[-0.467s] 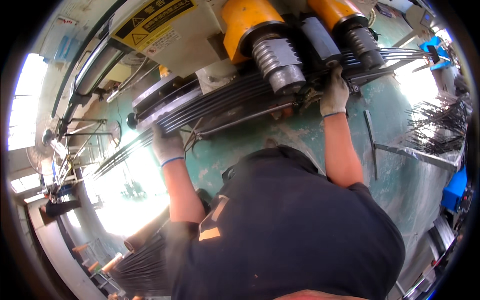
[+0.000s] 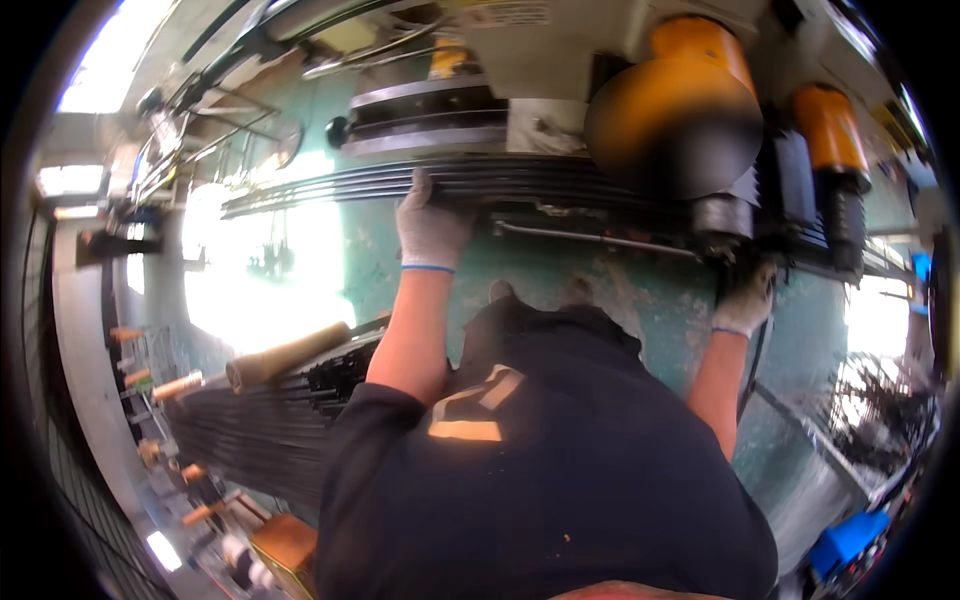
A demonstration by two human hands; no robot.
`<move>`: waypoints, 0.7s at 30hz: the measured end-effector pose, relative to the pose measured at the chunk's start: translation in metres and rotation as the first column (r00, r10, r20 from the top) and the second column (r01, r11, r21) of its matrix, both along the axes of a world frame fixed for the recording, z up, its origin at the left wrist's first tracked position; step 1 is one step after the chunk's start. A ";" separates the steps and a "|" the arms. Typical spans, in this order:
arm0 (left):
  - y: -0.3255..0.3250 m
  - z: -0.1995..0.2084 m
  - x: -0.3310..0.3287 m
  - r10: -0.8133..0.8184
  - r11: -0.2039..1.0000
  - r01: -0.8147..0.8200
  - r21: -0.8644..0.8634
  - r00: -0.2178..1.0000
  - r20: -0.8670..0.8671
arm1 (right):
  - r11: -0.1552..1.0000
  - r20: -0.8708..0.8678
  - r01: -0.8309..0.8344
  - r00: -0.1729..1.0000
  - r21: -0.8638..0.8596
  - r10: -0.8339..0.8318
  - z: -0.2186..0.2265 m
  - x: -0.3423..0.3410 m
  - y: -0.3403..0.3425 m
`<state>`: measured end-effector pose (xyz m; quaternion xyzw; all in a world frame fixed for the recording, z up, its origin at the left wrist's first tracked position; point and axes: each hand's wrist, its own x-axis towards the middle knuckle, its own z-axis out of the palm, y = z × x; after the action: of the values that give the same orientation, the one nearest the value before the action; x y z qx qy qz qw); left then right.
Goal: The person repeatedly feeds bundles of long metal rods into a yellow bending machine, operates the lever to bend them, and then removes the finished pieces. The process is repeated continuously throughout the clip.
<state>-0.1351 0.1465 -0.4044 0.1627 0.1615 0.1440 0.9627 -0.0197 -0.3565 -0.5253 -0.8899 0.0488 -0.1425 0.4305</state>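
A row of long dark metal rods (image 2: 330,192) lies across the front of a machine. My left hand (image 2: 432,228), in a white glove with a blue cuff edge, has its fingers around the rods left of the middle. My right hand (image 2: 745,300), gloved the same way, is raised to the dark underside of the machine at the right, below a ridged metal cylinder (image 2: 722,215). Blur and shadow hide what its fingers touch. A thin metal bar (image 2: 600,238) runs below the rods, between my hands.
Orange housings (image 2: 828,125) top the machine's cylinders. A stack of dark rods (image 2: 250,430) with a brown tube (image 2: 290,355) lies behind my left arm. At the right a metal-framed rack (image 2: 815,440) holds many thin dark pieces, near a blue box (image 2: 848,542).
My view has turned, so the machine appears farther right and the rods more level. My right hand is lower relative to the machine's cylinders. My left hand still holds the rods.
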 end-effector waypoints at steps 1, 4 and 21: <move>0.014 -0.004 -0.005 0.044 0.999 -0.044 -0.001 0.998 0.040 | 0.997 -0.058 -0.028 0.998 -0.068 0.025 -0.013 -0.005 -0.007; 0.061 0.016 -0.023 0.185 0.983 -0.184 -0.012 0.982 0.036 | 0.590 -0.113 -0.039 0.990 -0.806 -0.088 -0.056 -0.036 -0.030; 0.547 -0.028 -0.176 0.678 0.722 -0.619 0.307 0.721 -0.140 | 0.442 -0.626 0.532 0.775 0.722 0.090 -0.158 -0.181 0.103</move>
<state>-0.3110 0.6933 -0.4320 0.2261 0.3061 0.4715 0.7955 -0.2010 -0.2537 -0.6835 -0.5226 0.3666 0.1236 0.7597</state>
